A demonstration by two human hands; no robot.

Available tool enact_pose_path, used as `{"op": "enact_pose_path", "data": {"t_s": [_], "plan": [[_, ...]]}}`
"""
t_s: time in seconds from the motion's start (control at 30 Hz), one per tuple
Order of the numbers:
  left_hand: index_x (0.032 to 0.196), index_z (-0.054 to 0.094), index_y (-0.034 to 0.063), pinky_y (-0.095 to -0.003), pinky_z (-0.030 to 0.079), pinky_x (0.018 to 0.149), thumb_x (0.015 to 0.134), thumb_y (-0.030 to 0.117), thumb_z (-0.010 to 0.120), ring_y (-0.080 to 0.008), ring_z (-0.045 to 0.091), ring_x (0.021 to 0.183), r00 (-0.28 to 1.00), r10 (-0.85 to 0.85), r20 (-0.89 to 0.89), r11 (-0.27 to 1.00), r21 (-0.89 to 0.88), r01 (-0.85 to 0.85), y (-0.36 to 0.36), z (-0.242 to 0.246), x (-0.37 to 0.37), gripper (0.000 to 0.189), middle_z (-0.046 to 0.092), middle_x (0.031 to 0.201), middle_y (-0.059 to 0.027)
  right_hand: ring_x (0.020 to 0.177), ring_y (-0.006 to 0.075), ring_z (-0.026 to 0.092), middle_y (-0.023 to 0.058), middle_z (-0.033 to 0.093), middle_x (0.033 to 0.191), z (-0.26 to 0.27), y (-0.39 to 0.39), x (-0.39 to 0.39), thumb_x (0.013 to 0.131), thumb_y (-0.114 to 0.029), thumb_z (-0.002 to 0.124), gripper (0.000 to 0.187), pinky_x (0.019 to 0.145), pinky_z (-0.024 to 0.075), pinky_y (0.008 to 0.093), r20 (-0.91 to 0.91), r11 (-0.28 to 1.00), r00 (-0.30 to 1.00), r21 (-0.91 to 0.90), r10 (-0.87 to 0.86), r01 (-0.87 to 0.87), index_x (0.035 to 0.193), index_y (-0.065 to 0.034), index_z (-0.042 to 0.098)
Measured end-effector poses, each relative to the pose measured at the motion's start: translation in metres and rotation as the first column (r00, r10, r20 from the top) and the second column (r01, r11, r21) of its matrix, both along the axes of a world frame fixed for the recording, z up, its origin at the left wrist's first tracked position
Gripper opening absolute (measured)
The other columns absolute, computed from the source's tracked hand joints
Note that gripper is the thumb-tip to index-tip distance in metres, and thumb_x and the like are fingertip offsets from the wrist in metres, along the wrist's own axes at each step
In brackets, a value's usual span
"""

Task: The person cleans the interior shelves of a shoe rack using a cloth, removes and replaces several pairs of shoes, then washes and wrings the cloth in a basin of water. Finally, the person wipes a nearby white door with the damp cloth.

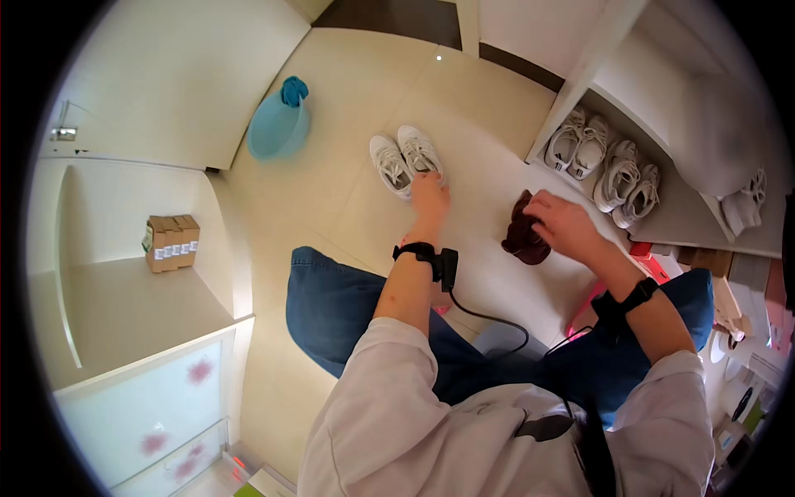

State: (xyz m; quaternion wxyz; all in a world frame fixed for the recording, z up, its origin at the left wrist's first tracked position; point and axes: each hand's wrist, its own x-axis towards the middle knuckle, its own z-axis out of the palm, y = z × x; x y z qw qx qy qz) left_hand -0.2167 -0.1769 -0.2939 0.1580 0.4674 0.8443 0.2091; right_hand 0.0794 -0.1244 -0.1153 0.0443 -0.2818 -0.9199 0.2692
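Note:
A pair of white lace-up sneakers [392,164] stands side by side on the tiled floor, toes pointing away from me. My left hand [430,197] is at the heel of the right-hand shoe; its fingertips are partly hidden, so whether they grip it is unclear. To the right, a crumpled dark red cloth [525,233] touches or nearly touches the fingers of my right hand [562,225], which are bent and apart above it. Both wrists wear black straps with devices and cables.
A light blue basin [276,129] with a darker blue cloth [294,92] over its rim stands at the upper left. White shoes [587,149] line a low cabinet shelf [683,168] on the right. Small cardboard boxes [172,243] sit in a left cabinet. Shoe boxes [652,264] are beside my right knee.

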Motion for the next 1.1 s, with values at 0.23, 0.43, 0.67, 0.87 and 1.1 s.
{"op": "enact_pose_path", "data": {"t_s": [0.23,0.43,0.67,0.87,1.1], "plan": [[0.135,0.055,0.0202,-0.0505,0.037,0.108,0.074,0.031,0.078,-0.0439,0.045,0.127,0.992,-0.04,-0.12,0.963,-0.27,0.006,-0.001,-0.056,-0.061,0.067,0.055,0.128,-0.0228,0.1,0.0319,0.062,0.0086,0.056,0.116,-0.074,0.005,-0.081,0.08,-0.009,0.07,0.038,0.082,0.0522,0.0432,0.074,0.991,0.995,-0.126,0.064,-0.055,0.117,-0.0094,0.06],[0.127,0.059,0.0243,-0.0584,0.043,0.096,0.078,0.035,0.074,-0.0396,0.05,0.122,0.995,-0.091,-0.032,0.908,-0.413,0.07,-0.001,-0.053,-0.054,0.053,0.056,0.118,-0.0182,0.109,0.0323,0.06,0.0082,0.055,0.127,-0.167,0.016,-0.181,0.081,-0.006,0.069,0.05,0.087,0.0518,0.043,0.139,0.979,0.99,-0.198,-0.027,0.054,0.128,-0.0125,0.054],[0.12,0.062,0.0232,-0.0578,0.045,0.089,0.079,0.039,0.074,-0.0376,0.056,0.116,0.994,-0.086,0.061,0.901,-0.421,0.104,-0.016,-0.074,0.002,0.046,0.058,0.118,-0.0153,0.109,0.0322,0.061,0.0089,0.054,0.131,-0.203,-0.014,-0.176,0.082,-0.006,0.068,0.056,0.085,0.0529,0.0447,0.112,0.981,0.983,-0.115,-0.144,0.157,0.133,-0.016,0.05],[0.114,0.066,0.0199,-0.0562,0.045,0.089,0.078,0.038,0.077,-0.0357,0.062,0.109,0.911,-0.271,0.311,0.883,-0.297,0.364,-0.046,-0.082,0.044,0.041,0.065,0.111,-0.0145,0.1,0.0341,0.064,0.0089,0.058,0.119,-0.196,-0.039,-0.109,0.079,-0.006,0.071,0.062,0.076,0.0531,0.0455,0.308,0.962,0.938,-0.166,-0.157,0.216,0.134,-0.0218,0.047],[0.114,0.064,0.0168,-0.0455,0.05,0.086,0.066,0.024,0.085,-0.0339,0.065,0.105,0.841,-0.4,0.363,0.857,-0.176,0.484,-0.04,0.025,0.072,0.054,0.072,0.102,-0.0135,0.096,0.0362,0.066,0.0132,0.06,0.111,-0.144,-0.052,-0.059,0.075,-0.01,0.075,0.049,0.077,0.0538,0.0457,0.047,0.956,0.96,-0.096,-0.274,0.278,0.118,-0.0128,0.052]]}}
